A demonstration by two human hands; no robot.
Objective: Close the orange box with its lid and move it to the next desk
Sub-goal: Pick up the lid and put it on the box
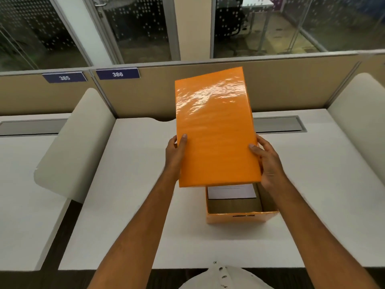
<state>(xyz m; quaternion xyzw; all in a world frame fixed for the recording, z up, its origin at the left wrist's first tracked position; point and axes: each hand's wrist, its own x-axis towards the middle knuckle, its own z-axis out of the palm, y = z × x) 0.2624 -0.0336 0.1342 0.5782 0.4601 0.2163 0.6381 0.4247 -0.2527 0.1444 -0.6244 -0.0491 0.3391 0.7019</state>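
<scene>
Head view: orange lid (216, 130) held up in the middle of the frame, tilted with its far end raised toward the partition (281, 86) — probably so the near edge can be lined up first over the orange box (239, 217). Left hand (174, 155) clamped on the lid's left long edge, thumb on the glossy top, remaining fingers hidden beneath. Right hand (268, 163) gripping the right long edge likewise, thumb on top — a two-sided hold that keeps the wide panel level from side to side. Box open on the white surface (129, 195), just below centre-right of the frame, under the lid's near end and apart from it; white paper (231, 191) visible inside against the brown lining. Next desk (18, 174) at left of the frame, past a rounded divider (77, 147), under label 385 (64, 77). Closing not yet done; carrying comes after
</scene>
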